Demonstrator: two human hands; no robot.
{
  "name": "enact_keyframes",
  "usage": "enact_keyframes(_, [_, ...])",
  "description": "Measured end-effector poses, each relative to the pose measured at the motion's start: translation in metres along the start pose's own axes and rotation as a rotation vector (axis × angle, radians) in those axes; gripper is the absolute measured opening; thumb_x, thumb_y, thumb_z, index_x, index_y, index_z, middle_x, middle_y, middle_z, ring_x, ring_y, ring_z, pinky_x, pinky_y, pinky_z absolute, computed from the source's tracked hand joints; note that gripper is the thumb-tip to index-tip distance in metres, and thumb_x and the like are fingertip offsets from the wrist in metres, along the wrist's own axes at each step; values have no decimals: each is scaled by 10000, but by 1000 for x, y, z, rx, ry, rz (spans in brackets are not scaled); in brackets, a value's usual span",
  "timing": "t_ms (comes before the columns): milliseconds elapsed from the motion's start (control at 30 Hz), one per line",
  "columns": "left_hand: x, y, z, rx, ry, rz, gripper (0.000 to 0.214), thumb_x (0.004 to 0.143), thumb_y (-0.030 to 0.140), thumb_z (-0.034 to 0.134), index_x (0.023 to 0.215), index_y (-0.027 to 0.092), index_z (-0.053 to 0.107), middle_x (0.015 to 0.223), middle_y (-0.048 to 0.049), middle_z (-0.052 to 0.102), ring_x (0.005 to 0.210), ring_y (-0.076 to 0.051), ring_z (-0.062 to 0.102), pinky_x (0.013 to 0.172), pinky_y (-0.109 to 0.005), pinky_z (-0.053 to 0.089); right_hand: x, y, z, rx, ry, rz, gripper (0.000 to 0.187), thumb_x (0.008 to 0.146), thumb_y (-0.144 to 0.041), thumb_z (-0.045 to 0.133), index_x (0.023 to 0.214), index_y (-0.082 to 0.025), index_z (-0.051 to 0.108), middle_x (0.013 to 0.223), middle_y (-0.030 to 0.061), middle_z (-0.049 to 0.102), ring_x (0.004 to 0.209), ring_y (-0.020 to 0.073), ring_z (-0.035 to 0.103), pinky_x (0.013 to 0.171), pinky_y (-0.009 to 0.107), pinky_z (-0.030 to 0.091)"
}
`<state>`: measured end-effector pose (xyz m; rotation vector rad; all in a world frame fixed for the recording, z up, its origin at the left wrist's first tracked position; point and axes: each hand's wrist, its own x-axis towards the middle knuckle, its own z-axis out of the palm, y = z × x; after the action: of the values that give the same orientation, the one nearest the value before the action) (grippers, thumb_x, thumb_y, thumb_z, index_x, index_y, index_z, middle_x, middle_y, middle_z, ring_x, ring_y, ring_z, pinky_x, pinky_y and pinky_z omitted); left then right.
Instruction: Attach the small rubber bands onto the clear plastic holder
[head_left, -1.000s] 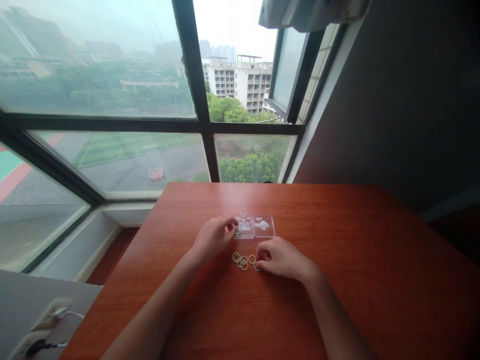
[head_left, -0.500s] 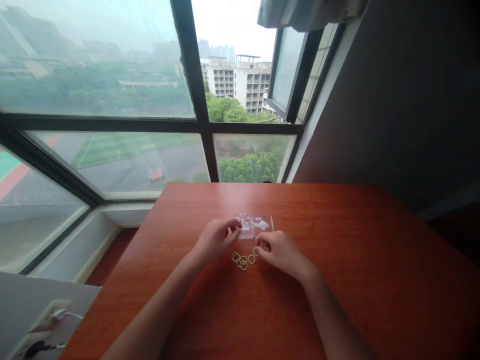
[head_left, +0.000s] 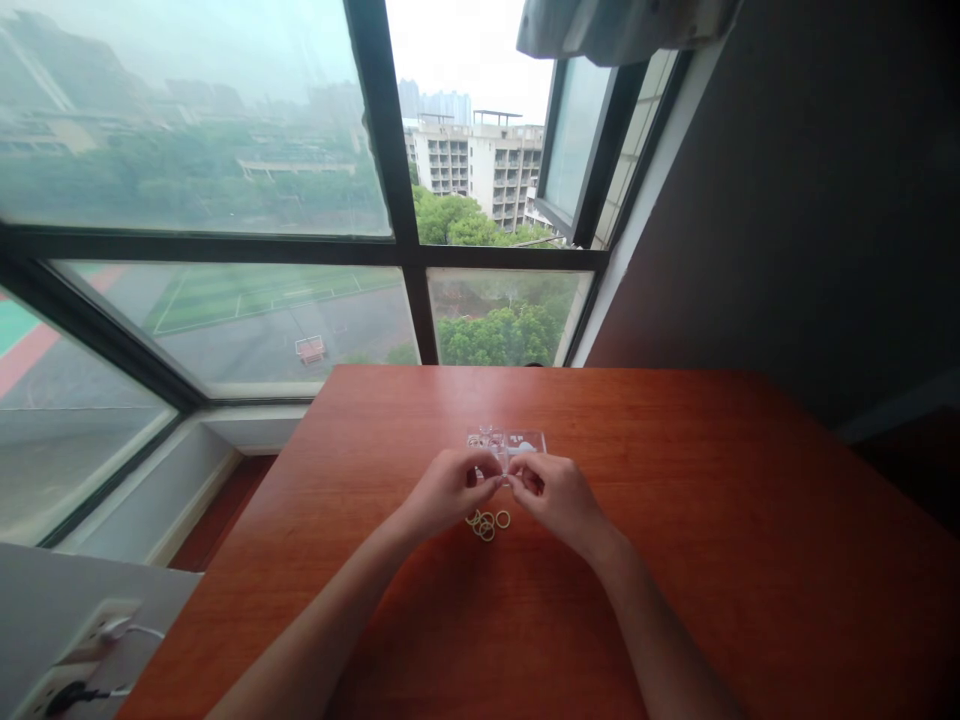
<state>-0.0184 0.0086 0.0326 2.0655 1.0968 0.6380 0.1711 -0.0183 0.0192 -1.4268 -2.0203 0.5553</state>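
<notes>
My left hand (head_left: 459,486) and my right hand (head_left: 556,492) meet fingertip to fingertip, each closed in a pinch. Half a second earlier a ring was at the right fingertips; it no longer lies on the table, and the fingers hide most of what they hold. Just beyond the hands lies a clear plastic case (head_left: 537,440) with white printing, partly covered by them. Small clear parts show on its left half. Nearer to me, several thin pale yellow-green rings (head_left: 487,533) lie in an overlapping cluster, with a single ring (head_left: 503,519) at its right.
All this rests on a reddish-brown wooden table (head_left: 712,480). Large windows with dark frames (head_left: 409,250) rise behind it, one pane standing open. A wall socket with plugs (head_left: 97,640) is at the lower left, beside the table edge.
My right hand has lifted a ring off the table and moved slightly inward. My left hand has come right and nearer, so both sets of fingertips now meet before the case.
</notes>
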Motion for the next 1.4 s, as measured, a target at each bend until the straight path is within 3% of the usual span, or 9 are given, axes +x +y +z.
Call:
enact_keyframes(100, [1, -6, -4, 69, 75, 13, 125, 814, 214, 554, 767, 152, 653, 670, 6, 614, 590, -92, 495, 563, -186, 365, -1, -2, 2, -8, -43, 0, 86, 839, -227, 563, 845, -210, 647, 635, -30, 574, 581, 103, 491, 581, 205, 321])
enact_keyframes(233, [1, -14, -11, 193, 175, 1, 79, 780, 162, 552, 763, 169, 628, 721, 7, 641, 617, -102, 513, 594, -198, 376, -4, -10, 8, -14, -201, -31, 97, 808, -180, 569, 808, -216, 659, 675, -32, 621, 602, 95, 519, 579, 202, 309])
enact_keyframes(367, [1, -21, -15, 291, 209, -12, 77, 787, 179, 559, 791, 189, 635, 765, 2, 660, 649, -115, 538, 602, -205, 377, -7, -19, 12, -4, -300, -62, 108, 837, -250, 564, 845, -233, 670, 731, -29, 670, 637, 99, 563, 574, 205, 297])
enact_keyframes(533, [1, -24, -17, 339, 215, -27, 96, 806, 202, 553, 835, 204, 644, 810, -1, 674, 664, -121, 557, 601, -206, 381, -7, -21, 13, -64, -322, -50, 140, 835, -314, 581, 928, -249, 663, 750, -22, 684, 670, 122, 588, 587, 212, 301])
enact_keyframes(1067, [1, -23, -22, 323, 221, 1, 93, 815, 199, 555, 818, 201, 648, 773, 10, 668, 666, -117, 562, 608, -206, 384, -8, -9, 8, -90, -376, -14, 73, 786, -225, 580, 786, -216, 652, 739, -16, 681, 659, 112, 574, 576, 206, 289])
enact_keyframes(1400, [0, -19, -22, 301, 215, 22, 107, 807, 186, 556, 830, 200, 659, 790, 6, 681, 645, -109, 564, 600, -200, 392, -8, -20, 19, -170, -301, -18, 124, 845, -288, 536, 806, -239, 643, 757, -26, 693, 685, 120, 601, 586, 223, 282])
